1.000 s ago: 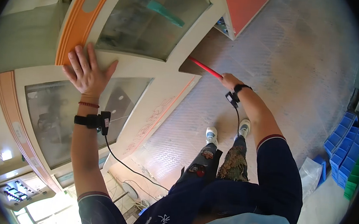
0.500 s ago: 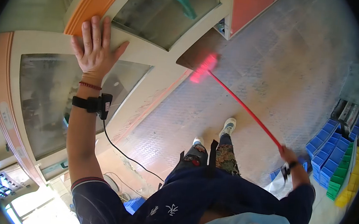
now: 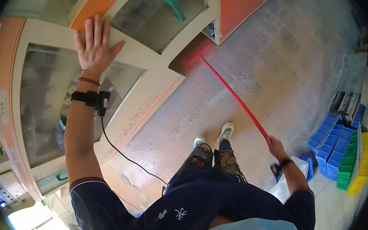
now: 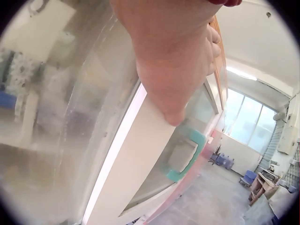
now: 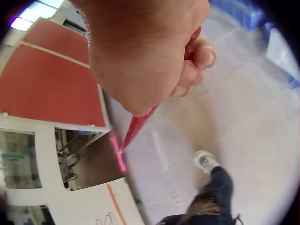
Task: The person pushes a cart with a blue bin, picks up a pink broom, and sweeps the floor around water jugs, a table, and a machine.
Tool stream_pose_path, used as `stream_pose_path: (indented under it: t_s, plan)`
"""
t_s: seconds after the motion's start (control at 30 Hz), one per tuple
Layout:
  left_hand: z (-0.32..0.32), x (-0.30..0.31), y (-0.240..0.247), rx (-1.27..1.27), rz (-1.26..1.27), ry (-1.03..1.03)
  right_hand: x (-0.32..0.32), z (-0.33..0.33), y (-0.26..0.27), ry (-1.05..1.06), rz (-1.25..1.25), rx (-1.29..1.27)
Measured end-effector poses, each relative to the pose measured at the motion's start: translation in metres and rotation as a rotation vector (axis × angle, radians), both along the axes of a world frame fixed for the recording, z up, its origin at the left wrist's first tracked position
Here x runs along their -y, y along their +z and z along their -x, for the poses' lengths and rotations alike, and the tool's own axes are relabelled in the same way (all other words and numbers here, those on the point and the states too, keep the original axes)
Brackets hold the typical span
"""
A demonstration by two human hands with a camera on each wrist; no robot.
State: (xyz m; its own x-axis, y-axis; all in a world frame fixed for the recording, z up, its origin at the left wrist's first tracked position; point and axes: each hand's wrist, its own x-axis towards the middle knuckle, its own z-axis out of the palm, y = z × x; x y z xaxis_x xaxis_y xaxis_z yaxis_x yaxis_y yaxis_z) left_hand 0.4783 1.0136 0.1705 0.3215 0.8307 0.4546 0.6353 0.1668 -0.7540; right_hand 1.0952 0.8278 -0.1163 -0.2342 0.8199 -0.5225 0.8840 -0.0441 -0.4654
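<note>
One light, stiff broom (image 3: pixel 238 100) is gripped near its top end by the right hand (image 3: pixel 278 149), its head (image 5: pixel 118 152) beside the cabinet (image 3: pixel 133 49). Swing is probably best checked by a firm upper grip; the left hand (image 3: pixel 94 52) is laid on the cabinet, fingers spread.

Blue bins (image 3: pixel 335 148), green bins (image 3: pixel 347 162) and yellow bins (image 3: pixel 360 163) stood side by side on the right of the head view, the green between the other two colours. A pale plastic bag (image 5: pixel 282 54) lay near the blue ones. In the left wrist view, a long ceiling light (image 4: pixel 241 73) glowed above a paned window (image 4: pixel 248 119), and a brown table (image 4: pixel 262 187) carried small items, too blurred to identify.
</note>
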Motion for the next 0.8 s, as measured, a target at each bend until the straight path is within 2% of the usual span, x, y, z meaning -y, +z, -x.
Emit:
stream_pose_path:
  t_s: [0.1,0.13,0.2,0.23,0.3,0.37,0.47,0.53,0.57,0.6,0.67,0.7,0.77,0.8]
  plan:
    - [0.000,0.000,0.001,0.026,0.019,-0.007,-0.081,0.089,-0.077,0.063,-0.102,-0.045]
    - [-0.001,0.000,0.001,0.019,0.020,-0.016,-0.076,0.095,-0.082,0.016,-0.157,-0.103]
    - [-0.002,0.000,0.002,0.022,0.022,-0.004,-0.125,0.155,-0.067,-0.118,0.042,-0.080]
    - [-0.001,0.001,0.003,0.015,0.026,-0.011,-0.117,0.156,-0.073,-0.126,0.046,-0.086]
    - [0.000,0.001,0.002,0.028,0.016,-0.029,-0.098,0.140,-0.080,-0.159,0.207,-0.086]
    - [-0.002,0.002,0.003,0.030,0.027,-0.012,-0.040,0.103,-0.075,-0.308,0.248,-0.122]
    - [-0.003,0.004,0.005,0.030,0.048,-0.012,0.069,0.043,-0.058,-0.185,0.130,-0.009]
    - [-0.002,0.004,0.008,0.040,0.053,-0.035,0.160,0.014,-0.035,-0.423,0.374,0.059]
    - [-0.003,0.005,0.009,0.036,0.060,-0.032,0.217,-0.004,-0.032,-0.515,0.373,0.018]
    - [-0.004,0.008,0.010,0.032,0.072,-0.028,0.270,-0.016,-0.020,-0.444,0.268,0.048]
    - [-0.010,0.014,0.017,0.043,0.102,-0.017,0.321,0.015,0.071,-0.805,0.594,0.115]
    - [-0.012,0.016,0.019,0.036,0.127,0.003,0.332,0.039,0.117,-0.761,0.531,0.154]
    - [-0.011,0.017,0.020,0.112,0.127,-0.078,0.404,0.031,0.128,-0.755,0.486,0.017]
    - [-0.011,0.019,0.020,0.177,0.129,-0.134,0.415,0.047,0.149,-0.809,0.439,-0.007]
